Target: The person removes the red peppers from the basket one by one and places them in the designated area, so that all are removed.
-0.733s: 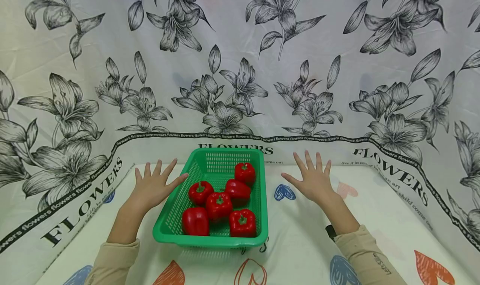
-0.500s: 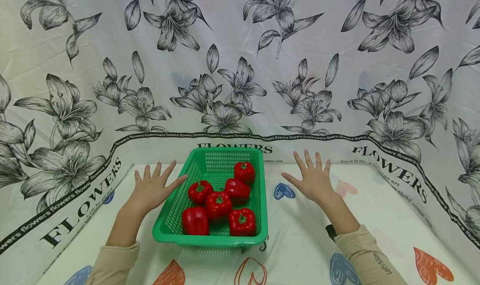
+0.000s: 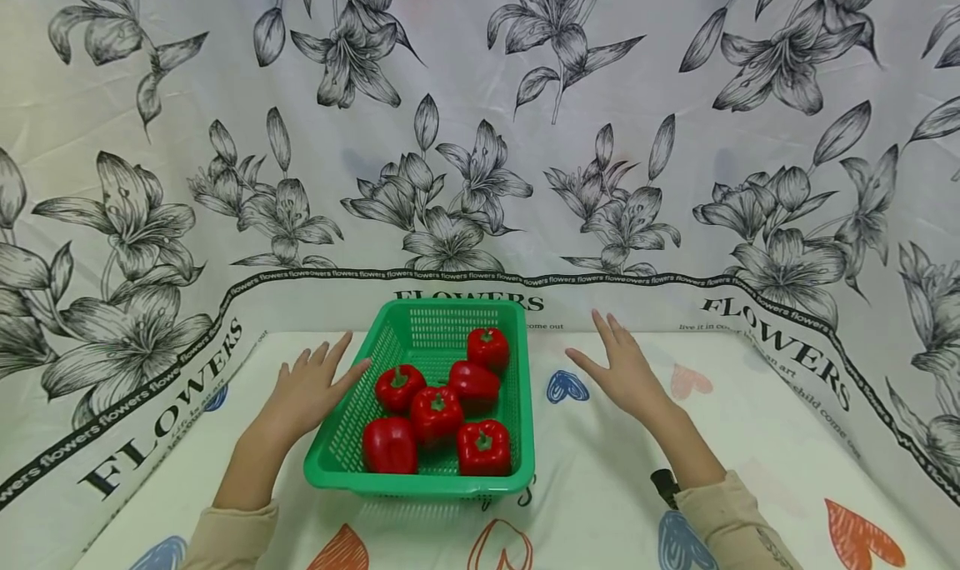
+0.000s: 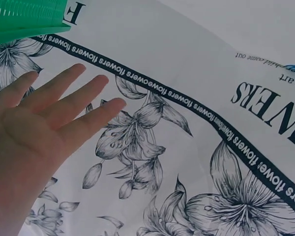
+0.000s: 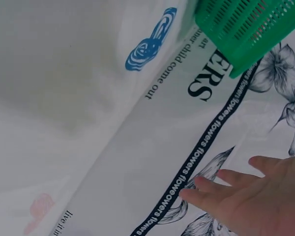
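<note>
A green plastic basket (image 3: 420, 482) stands in the middle of the table in the head view, with several red bell peppers (image 3: 437, 415) lying in it. To its left, my left hand (image 3: 306, 387) is held out with fingers spread, thumb tip overlapping the basket's rim in this view. My right hand (image 3: 626, 374) hovers to the right of the basket, fingers straight and thumb apart, well away from the rim. Nothing is held by either one. The left wrist view shows the spread left fingers (image 4: 88, 96) below a basket corner; the right wrist view has the right fingers (image 5: 211, 189) beneath another corner.
A white cloth (image 3: 585, 503) printed with hearts covers the table. Behind it hangs a flower-patterned curtain (image 3: 480, 78), with a black lettered band (image 3: 555, 279) along its lower part. A dark band (image 3: 664, 487) sits at the right wrist by the sleeve.
Both hands have turned slightly at the wrist, their fingers looking closer together than before. The left hand has dipped a little. The basket and peppers stay in place.
</note>
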### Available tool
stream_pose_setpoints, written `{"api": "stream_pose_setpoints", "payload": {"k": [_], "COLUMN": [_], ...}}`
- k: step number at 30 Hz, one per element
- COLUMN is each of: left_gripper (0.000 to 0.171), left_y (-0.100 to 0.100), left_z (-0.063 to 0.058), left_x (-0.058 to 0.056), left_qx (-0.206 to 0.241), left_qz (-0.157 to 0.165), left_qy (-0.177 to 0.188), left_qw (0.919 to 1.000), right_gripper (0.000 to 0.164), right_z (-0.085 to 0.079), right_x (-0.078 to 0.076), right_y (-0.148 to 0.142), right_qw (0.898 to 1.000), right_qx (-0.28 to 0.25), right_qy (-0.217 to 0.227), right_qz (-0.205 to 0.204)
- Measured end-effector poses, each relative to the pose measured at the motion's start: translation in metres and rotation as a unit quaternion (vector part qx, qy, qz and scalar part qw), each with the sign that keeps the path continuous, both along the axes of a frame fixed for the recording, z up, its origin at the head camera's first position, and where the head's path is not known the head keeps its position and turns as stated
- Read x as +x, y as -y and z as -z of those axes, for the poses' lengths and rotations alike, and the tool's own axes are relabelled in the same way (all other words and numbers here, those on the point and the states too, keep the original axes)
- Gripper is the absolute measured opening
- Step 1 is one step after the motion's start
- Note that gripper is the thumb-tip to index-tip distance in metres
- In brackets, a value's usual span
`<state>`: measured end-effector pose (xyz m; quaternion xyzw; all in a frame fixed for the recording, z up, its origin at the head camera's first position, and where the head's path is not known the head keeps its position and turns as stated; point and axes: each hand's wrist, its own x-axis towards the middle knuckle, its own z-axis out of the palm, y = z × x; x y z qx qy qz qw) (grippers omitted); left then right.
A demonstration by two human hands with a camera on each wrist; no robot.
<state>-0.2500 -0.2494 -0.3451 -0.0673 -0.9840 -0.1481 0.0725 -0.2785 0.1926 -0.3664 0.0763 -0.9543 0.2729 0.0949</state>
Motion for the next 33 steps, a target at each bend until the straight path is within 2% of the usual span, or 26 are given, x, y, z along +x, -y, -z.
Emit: {"api": "stream_pose_setpoints", "payload": {"k": [4,8,13,18,33], "left_gripper": [0.076,0.078,0.079,0.074,0.059], "left_y": [0.002,0.002,0.001,-0.001,0.003], "left_z": [0.005,0.008,0.009,0.007,0.01], "left_x": [0.0,-0.002,-0.003,-0.002,-0.004], "left_qx": [0.03,0.061,0.097,0.13,0.164], "left_qz": [0.011,0.016,0.024,0.027,0.028], "left_qy": [0.002,0.028,0.056,0.077,0.082], "left_qw": [0.9995,0.9976,0.9934,0.9881,0.9827], "right_gripper": [0.092,0.093,0.093,0.089,0.081], "right_z": [0.002,0.002,0.002,0.004,0.006], "right_x": [0.0,-0.001,0.001,0.004,0.015], "right_y": [-0.001,0.0,0.005,0.011,0.034], "right_qw": [0.998,0.993,0.984,0.974,0.959], "right_qx": [-0.064,-0.108,-0.163,-0.208,-0.266], "right_qy": [0.014,0.033,0.068,0.077,0.081], "right_qz": [-0.016,-0.02,-0.021,-0.041,-0.058]}}
